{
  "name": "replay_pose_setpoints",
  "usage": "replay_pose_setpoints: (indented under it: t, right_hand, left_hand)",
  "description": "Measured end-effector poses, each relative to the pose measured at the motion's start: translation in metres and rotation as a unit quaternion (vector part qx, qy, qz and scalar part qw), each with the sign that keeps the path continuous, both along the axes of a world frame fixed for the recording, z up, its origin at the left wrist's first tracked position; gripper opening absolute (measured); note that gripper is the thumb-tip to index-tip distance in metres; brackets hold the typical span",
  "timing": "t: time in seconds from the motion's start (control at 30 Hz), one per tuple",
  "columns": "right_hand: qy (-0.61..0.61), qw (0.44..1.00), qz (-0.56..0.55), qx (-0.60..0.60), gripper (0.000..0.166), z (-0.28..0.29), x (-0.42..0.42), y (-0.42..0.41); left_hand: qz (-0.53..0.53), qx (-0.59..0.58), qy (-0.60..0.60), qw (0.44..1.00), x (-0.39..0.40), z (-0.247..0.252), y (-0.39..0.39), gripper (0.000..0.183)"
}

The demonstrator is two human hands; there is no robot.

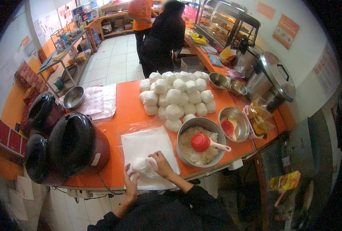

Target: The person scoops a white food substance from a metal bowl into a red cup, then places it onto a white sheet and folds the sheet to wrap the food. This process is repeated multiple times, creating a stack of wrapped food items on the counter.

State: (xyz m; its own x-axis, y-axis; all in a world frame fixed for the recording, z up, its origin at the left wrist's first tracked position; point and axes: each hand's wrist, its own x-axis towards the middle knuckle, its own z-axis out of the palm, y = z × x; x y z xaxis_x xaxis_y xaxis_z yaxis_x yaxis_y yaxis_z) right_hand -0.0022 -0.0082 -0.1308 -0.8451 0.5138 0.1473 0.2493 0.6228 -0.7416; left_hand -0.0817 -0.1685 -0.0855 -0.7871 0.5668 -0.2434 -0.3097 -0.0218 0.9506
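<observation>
A stack of white paper sheets (147,141) lies on the orange counter before me. On it sits a rounded white paper-wrapped bundle (141,165). My left hand (131,179) is at the bundle's left side, and my right hand (161,165) touches its upper right; whether either grips it is unclear. To the right stands a metal pot (181,150) of cooked rice (194,156) with a red scoop (200,142) with a pale pink handle on top. Behind the sheets, many similar white bundles (173,96) are piled up.
Dark rice cookers (70,144) stand at left, near a metal bowl (73,97) and printed wrapping sheets (101,101). Another metal bowl (241,127) holds a red scoop at right. A large lidded metal pot (260,80) stands beyond. Two people (165,37) stand behind the counter.
</observation>
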Motion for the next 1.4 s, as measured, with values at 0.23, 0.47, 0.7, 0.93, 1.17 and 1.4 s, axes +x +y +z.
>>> replay_pose_setpoints:
  t: [0.23, 0.47, 0.7, 0.93, 1.17, 1.4]
  right_hand:
    - [0.059, 0.951, 0.124, 0.278, 0.030, -0.024, 0.044, -0.046]
    - [-0.058, 0.997, -0.034, 0.045, 0.032, 0.005, 0.012, -0.024]
    - [-0.120, 0.983, -0.049, 0.126, 0.024, -0.012, 0.008, -0.040]
    - [-0.125, 0.968, 0.001, 0.220, 0.016, -0.010, 0.002, -0.060]
    - [0.056, 0.967, 0.020, -0.249, 0.011, -0.033, 0.010, -0.023]
    - [0.274, 0.883, -0.132, -0.357, 0.012, 0.030, -0.022, -0.023]
  left_hand:
    - [-0.216, -0.109, 0.725, 0.645, -0.038, -0.045, 0.034, 0.018]
    - [-0.226, -0.089, 0.735, 0.633, -0.042, -0.048, 0.035, 0.020]
    - [-0.098, -0.195, 0.474, 0.853, -0.023, -0.035, 0.041, 0.061]
    - [-0.110, -0.324, 0.436, 0.832, -0.045, -0.087, 0.012, 0.083]
    - [-0.230, -0.266, 0.039, 0.935, -0.066, -0.030, 0.050, 0.075]
    - [-0.211, 0.023, -0.297, 0.931, -0.055, 0.036, 0.083, 0.038]
